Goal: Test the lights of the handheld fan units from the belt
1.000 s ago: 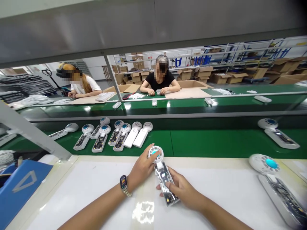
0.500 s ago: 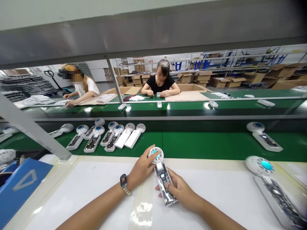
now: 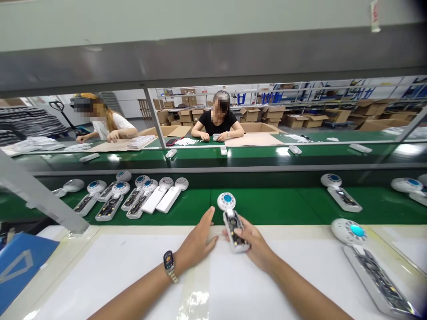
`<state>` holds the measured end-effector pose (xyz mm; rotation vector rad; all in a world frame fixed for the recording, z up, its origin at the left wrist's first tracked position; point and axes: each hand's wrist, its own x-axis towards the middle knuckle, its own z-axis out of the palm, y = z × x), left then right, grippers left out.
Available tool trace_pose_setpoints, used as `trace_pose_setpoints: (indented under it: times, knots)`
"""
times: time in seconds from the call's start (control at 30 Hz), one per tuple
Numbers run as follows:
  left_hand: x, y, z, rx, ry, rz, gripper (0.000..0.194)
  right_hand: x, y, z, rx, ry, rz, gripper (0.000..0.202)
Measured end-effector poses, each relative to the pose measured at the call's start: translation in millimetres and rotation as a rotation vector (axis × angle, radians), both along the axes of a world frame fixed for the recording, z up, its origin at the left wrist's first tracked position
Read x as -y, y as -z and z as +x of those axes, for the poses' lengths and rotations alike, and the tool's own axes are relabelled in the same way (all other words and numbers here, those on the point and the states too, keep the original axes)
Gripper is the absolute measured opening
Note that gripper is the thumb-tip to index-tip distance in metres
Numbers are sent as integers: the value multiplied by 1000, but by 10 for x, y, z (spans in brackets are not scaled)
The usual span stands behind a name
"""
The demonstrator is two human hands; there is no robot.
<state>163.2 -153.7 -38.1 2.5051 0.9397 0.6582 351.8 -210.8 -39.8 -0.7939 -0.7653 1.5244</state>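
A handheld fan (image 3: 235, 231) with a round white head, a blue centre and visible inner electronics is held by my right hand (image 3: 255, 244). My right thumb lies on the fan's body, the other fingers behind it. Left of the fan, my left hand (image 3: 196, 240) hovers apart from it, fingers extended and holding nothing. A watch (image 3: 169, 266) is on my left wrist. Another fan of the same kind (image 3: 376, 275), its centre lit blue, lies at the right on the white work surface (image 3: 143, 266).
Several fans (image 3: 110, 207) lie on the green conveyor belt (image 3: 267, 204) at the left, two showing white backs (image 3: 171, 200). One fan (image 3: 343, 198) lies on it at the right. A slanted metal post (image 3: 43, 191) stands at left beside a blue box (image 3: 26, 266). Two co-workers (image 3: 218, 116) sit opposite.
My left hand has come off the fan's head. The right hand has moved the fan forward, towards the belt, and the lit centre now looks darker. The view has shifted slightly.
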Motion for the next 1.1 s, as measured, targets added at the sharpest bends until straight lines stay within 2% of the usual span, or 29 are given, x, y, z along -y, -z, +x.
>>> trace_pose_setpoints:
  times: [0.17,0.23,0.3,0.37,0.47,0.57,0.63,0.7,0.73,0.8,0.87,0.9,0.97,1.0,1.1]
  knots:
    - [21,-17,-2,-146,45,123,49,-434,-9,239,282,276,15,101]
    - [10,-27,-3,-172,64,141,37,-508,33,249,380,399,0,100]
    - [1,-28,2,-177,74,164,28,-466,75,257,497,498,16,84]
    - [6,-13,15,-174,64,196,25,-296,109,313,594,557,52,63]
    - [43,40,41,-192,48,277,27,144,161,547,790,622,132,44]
    - [88,111,71,-210,34,364,29,650,209,994,1244,710,186,34]
    - [106,148,94,-215,30,403,30,936,212,1389,1474,857,47,35]
    - [112,164,120,-224,40,422,30,1145,179,1798,1589,1019,-228,47]
    - [113,164,131,-228,50,425,31,1218,150,1979,1627,995,-385,56]
    - [112,152,146,-228,73,421,32,1297,72,2225,1576,762,-646,61]
    - [110,134,146,-219,87,405,34,1281,-21,2256,1488,506,-735,53]
    - [109,125,142,-212,92,395,34,1237,-71,2186,1445,432,-708,48]
    - [107,109,127,-195,100,372,35,1084,-175,1912,1318,376,-587,39]
    - [107,102,119,-186,104,355,35,980,-226,1733,1177,353,-513,35]
    - [114,79,100,-148,99,267,36,612,-358,1172,575,185,-396,30]
